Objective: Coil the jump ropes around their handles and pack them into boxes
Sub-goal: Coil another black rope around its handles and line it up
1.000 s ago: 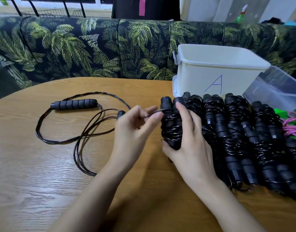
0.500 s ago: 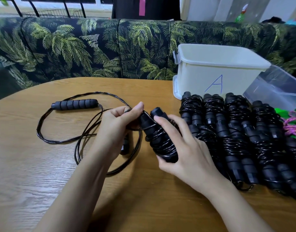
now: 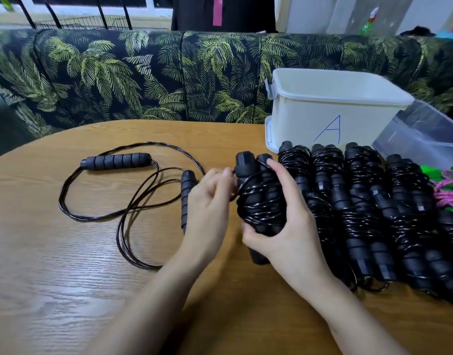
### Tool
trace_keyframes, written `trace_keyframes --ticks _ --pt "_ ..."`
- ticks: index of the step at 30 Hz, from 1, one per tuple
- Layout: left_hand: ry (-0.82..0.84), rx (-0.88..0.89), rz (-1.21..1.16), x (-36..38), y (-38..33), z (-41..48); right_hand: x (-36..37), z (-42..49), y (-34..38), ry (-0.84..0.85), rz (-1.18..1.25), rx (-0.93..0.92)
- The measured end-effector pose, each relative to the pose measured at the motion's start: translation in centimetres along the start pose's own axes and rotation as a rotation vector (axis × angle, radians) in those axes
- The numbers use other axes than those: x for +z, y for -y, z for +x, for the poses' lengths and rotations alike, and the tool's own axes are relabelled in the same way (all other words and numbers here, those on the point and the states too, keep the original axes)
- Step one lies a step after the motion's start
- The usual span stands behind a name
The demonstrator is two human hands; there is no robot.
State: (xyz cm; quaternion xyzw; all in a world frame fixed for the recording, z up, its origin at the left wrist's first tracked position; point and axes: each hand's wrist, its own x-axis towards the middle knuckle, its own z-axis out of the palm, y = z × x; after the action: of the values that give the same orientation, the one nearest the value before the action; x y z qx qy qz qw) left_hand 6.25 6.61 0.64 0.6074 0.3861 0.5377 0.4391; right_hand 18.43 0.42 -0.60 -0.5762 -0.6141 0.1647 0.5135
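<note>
In front of the white box, the right hand grips the wound rope round its soft, fat handles, the best hold, while the left hand pinches its thin cord, which looks springy and slippery.

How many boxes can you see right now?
2. The white box marked A stands behind the row of coiled ropes; a clear box sits to its right, partly cut off by the frame edge. More may be out of view.

My jump ropes are black; the box is cream with a blue "A"; the sofa shows green palm fronds on black.
</note>
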Motion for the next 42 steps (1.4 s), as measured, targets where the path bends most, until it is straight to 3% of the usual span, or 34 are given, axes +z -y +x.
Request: trace_keyframes --ticks 2,5,7,9,12,15,17,19,23,27,31,33,36,38,42 --pt "-0.04 0.299 0.289 -0.2 0.3 -0.1 -0.2 0.0 -0.1 0.004 0.016 0.018" --pt "-0.005 0.731 0.523 -0.6 0.5 0.4 -0.6 0.1 -0.4 -0.004 0.031 0.031" --pt "0.027 0.807 0.595 -0.3 0.6 0.6 -0.7 0.2 -0.6 -0.013 0.018 0.037" --pt "-0.01 0.657 0.557 -0.5 0.7 0.7 -0.9 0.3 -0.8 0.002 -0.037 0.041" --pt "-0.136 0.265 0.39 -1.8 0.3 1.2 -1.1 0.3 -0.5 0.059 -0.185 0.011" --pt "0.073 -0.114 -0.044 -2.6 -0.9 1.9 -0.8 -0.1 0.5 0.185 -0.291 -0.003" --pt "0.185 -0.258 -0.183 -2.7 -1.1 2.0 -0.5 -0.2 0.6 0.271 -0.298 0.021" --pt "0.166 -0.341 -0.257 -2.8 -1.1 2.0 -0.5 -0.2 0.3 0.273 -0.173 0.112" --pt "0.123 -0.43 -0.356 -3.1 -0.7 2.5 -0.7 0.1 -0.3 0.3 0.075 0.275" --pt "0.183 -0.468 -0.387 -3.3 -0.4 2.8 -1.0 0.2 -0.2 0.335 0.216 0.292" --pt "0.133 -0.561 -0.512 -2.8 0.0 2.9 -1.2 0.3 0.0 0.346 0.243 0.324" --pt "0.07 -0.59 -0.551 -2.4 0.2 2.8 -1.1 0.2 0.7 0.331 0.112 0.268" --pt "-0.012 -0.578 -0.576 -1.7 0.0 2.9 -0.9 0.1 3.0 0.331 -0.51 0.078" --pt "-0.044 -0.552 -0.635 -0.9 -0.5 3.0 -0.7 0.2 3.2 0.256 -0.77 -0.005" --pt "0.079 -0.426 -0.622 1.8 -2.1 3.7 -3.7 1.5 3.1 0.085 -0.78 0.007"
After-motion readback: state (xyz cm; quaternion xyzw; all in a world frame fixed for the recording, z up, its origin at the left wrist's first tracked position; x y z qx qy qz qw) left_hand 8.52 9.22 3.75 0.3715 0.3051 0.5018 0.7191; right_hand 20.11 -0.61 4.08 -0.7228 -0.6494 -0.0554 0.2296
